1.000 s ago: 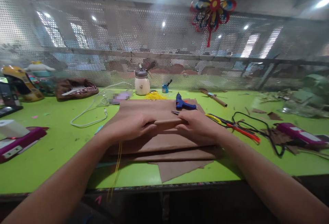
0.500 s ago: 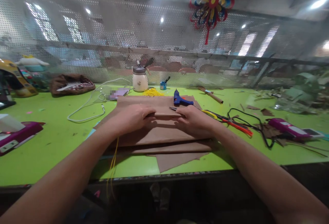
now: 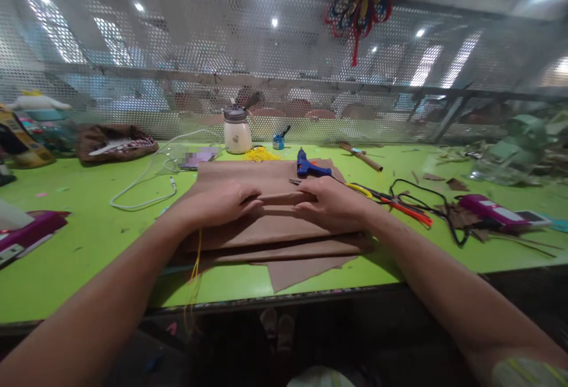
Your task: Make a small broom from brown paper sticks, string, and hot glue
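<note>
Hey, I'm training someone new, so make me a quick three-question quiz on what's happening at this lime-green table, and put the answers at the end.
1. Multiple choice: what are the person's left hand and right hand pinching?
A) a thin white cable
B) a folded strip of flat brown paper
C) a slim orange handle

2. True or false: the blue pistol-shaped glue gun lies farther from the person than the right hand.

3. Fill in the colour: near the rounded white jar with a dark grey lid lies a tangled pile of thin ____ strands.

Key: 1. B; 2. True; 3. Yellow.
</note>
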{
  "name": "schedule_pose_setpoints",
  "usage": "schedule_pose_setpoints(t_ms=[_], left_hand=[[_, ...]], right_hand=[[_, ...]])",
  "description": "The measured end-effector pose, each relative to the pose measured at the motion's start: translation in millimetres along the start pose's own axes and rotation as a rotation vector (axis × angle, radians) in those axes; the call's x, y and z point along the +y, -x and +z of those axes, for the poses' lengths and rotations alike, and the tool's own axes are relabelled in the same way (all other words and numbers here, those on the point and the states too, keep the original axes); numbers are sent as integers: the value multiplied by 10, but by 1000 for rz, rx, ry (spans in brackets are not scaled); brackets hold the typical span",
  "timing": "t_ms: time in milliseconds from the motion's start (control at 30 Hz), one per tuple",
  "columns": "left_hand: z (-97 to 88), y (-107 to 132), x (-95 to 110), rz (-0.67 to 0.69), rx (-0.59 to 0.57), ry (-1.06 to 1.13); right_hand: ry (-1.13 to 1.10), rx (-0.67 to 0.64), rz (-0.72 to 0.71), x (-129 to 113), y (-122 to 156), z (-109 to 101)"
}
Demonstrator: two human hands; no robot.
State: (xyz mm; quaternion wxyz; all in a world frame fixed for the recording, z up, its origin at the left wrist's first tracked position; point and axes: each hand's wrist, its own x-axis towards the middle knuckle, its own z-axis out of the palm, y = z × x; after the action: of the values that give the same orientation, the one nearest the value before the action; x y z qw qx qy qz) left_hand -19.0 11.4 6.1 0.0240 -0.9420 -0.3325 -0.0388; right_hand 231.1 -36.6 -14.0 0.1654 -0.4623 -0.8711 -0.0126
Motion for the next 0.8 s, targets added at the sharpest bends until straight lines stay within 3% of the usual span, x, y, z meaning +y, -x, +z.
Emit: schedule_pose_setpoints(t_ms=[167, 333, 567, 800], left_hand=[[16, 5, -53, 36, -38, 114], [-48, 7, -18, 79, -96, 207], [-61, 12, 63, 47, 82, 152], [-33, 8, 60, 68, 63, 138]], right_hand=[[70, -32, -2, -79, 24, -25], [59, -68, -23, 18, -28, 16], [37, -106, -13, 134, -52, 19], [156, -62, -82, -161, -52, -54]])
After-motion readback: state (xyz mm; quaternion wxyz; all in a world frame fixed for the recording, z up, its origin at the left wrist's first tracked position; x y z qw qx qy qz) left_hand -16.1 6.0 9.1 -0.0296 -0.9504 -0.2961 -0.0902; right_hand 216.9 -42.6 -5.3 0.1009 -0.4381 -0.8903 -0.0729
